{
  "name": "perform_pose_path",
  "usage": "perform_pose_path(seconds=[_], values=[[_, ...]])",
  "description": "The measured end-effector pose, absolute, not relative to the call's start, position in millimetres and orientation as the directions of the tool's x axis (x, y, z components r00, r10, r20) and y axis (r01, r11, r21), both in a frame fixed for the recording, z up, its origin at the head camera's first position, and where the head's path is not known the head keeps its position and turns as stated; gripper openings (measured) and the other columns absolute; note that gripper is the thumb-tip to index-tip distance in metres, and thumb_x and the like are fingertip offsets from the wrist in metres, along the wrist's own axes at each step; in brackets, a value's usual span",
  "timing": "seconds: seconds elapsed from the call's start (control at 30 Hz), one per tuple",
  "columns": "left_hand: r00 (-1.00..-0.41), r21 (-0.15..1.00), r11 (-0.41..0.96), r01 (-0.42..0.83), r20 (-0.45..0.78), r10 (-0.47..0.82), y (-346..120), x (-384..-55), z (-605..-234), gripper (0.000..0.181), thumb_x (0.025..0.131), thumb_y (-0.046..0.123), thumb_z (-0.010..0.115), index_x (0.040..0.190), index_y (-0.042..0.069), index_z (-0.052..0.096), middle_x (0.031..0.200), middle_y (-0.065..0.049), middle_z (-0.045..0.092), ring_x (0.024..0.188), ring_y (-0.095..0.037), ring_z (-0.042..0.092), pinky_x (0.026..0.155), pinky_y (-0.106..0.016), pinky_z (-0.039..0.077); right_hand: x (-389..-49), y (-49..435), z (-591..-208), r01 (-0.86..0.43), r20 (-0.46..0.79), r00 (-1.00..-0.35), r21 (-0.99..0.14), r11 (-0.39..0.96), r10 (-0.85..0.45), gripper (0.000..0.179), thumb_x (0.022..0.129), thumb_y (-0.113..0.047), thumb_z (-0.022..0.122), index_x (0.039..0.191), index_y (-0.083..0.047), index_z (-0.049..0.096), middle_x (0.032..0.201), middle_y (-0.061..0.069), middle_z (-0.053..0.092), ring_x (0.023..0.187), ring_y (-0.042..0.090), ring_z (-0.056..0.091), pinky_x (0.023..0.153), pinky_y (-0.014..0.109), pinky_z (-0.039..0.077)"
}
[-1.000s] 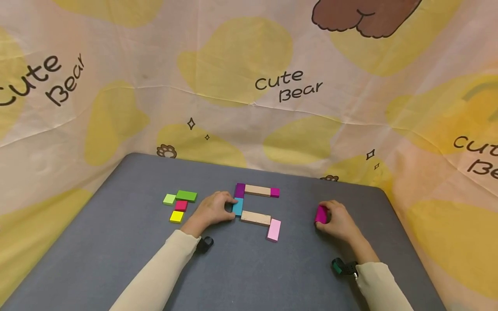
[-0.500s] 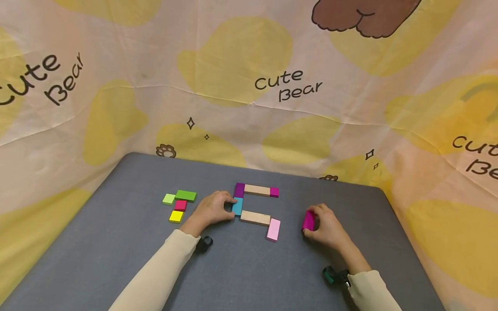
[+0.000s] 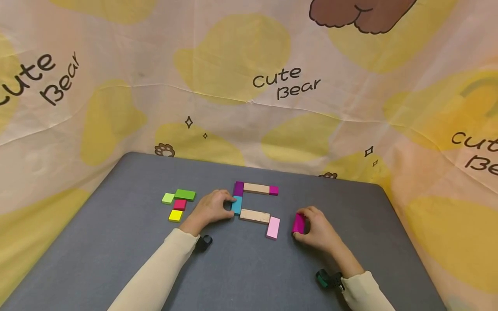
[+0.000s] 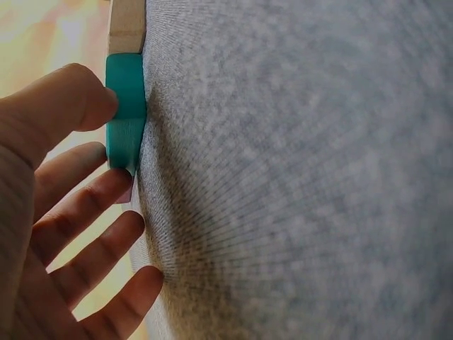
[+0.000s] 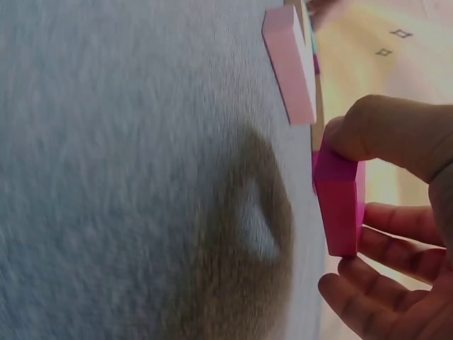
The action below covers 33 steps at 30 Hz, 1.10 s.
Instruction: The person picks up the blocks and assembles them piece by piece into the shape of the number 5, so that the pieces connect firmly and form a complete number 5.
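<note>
Left hand (image 3: 213,206): thumb and index finger narrow, pinching blue block (image 3: 237,205); other fingers spread.
Blue block: on grey table (image 3: 241,268), touching purple block (image 3: 238,188) and near wooden block (image 3: 254,216).
Right hand (image 3: 317,229): thumb and fingers grip magenta block (image 3: 298,224).
Magenta block: held just above table, right of pink block (image 3: 273,228), near it, apart.
Far row: far wooden block (image 3: 256,188) between purple block and small magenta piece (image 3: 274,190).
Left cluster: light green (image 3: 168,198), green (image 3: 184,195), red (image 3: 180,204), yellow (image 3: 175,216) pieces.
Backdrop (image 3: 218,56): cloth, "Cute Bear" print.
</note>
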<state>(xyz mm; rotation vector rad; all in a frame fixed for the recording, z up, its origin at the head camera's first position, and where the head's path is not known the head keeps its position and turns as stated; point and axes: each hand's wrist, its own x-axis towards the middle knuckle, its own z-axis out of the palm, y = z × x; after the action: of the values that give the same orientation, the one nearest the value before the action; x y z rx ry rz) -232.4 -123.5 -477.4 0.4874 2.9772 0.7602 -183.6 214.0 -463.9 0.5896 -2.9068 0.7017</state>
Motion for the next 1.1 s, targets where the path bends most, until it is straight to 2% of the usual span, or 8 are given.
perform_pose_path(seconds=[0.47, 0.77, 1.1], values=[[-0.951, 0.467, 0.835, 0.290, 0.045, 0.305, -123.5, -233.0, -479.7, 0.043, 0.073, 0.028, 0.078, 0.114, 0.016, 0.073, 0.106, 0.002, 0.067, 0.098, -0.018, 0.059, 0.090, -0.038, 0.051, -164.1, 191.8, -463.1, -0.437, 0.157, -0.897, -0.465, 0.770, -0.414, 0.054, 0.064, -0.025, 0.086, 0.110, -0.007, 0.065, 0.098, -0.001, 0.058, 0.087, 0.016, 0.054, 0.070, 0.024, 0.050], [-0.952, 0.469, 0.835, 0.287, 0.041, 0.305, -123.2, -231.8, -477.5, 0.043, 0.073, 0.028, 0.078, 0.115, 0.016, 0.073, 0.107, 0.002, 0.067, 0.099, -0.018, 0.059, 0.090, -0.038, 0.051, -148.8, 174.7, -463.6, -0.486, 0.153, -0.868, -0.456, 0.746, -0.472, 0.055, 0.061, -0.028, 0.086, 0.109, -0.009, 0.066, 0.096, -0.004, 0.058, 0.089, 0.010, 0.051, 0.071, 0.024, 0.051], [-0.952, 0.466, 0.836, 0.288, 0.043, 0.304, -123.4, -231.1, -478.1, 0.042, 0.074, 0.028, 0.078, 0.114, 0.017, 0.073, 0.107, 0.003, 0.068, 0.099, -0.018, 0.059, 0.090, -0.038, 0.051, -137.0, 155.0, -464.8, -0.533, 0.153, -0.837, -0.449, 0.717, -0.526, 0.054, 0.062, -0.031, 0.085, 0.108, -0.010, 0.065, 0.097, -0.004, 0.058, 0.090, 0.010, 0.050, 0.071, 0.024, 0.050]])
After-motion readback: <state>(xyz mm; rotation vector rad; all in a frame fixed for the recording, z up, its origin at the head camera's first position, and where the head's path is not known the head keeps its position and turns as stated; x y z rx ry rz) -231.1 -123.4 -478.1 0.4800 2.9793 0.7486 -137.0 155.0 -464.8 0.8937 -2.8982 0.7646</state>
